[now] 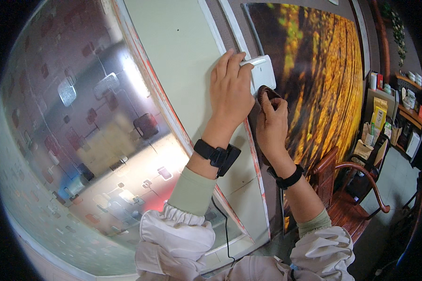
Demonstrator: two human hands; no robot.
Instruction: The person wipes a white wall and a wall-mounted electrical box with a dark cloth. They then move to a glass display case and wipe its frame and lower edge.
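A white wall switch box [263, 72] is mounted by the edge of the pale green door frame [176, 45]. My left hand [232, 86] lies over the frame, fingers slightly apart, with fingertips at the box's upper left edge; its thumb is hidden. Just below the box, my right hand [272, 121] pinches a dark brown cloth [267, 92] between thumb and fingers. The bunched cloth touches or nearly touches the box's lower edge, and part of it is hidden by the hand. Black straps with a small device band my wrists.
A patterned glass panel [91, 140] fills the left side. Right of the box hangs a large yellow forest picture [323, 70]. A carved wooden armchair [348, 207] stands below it, near shelves [409, 116] with bags and packages. A black cable [227, 224] hangs beneath my left arm.
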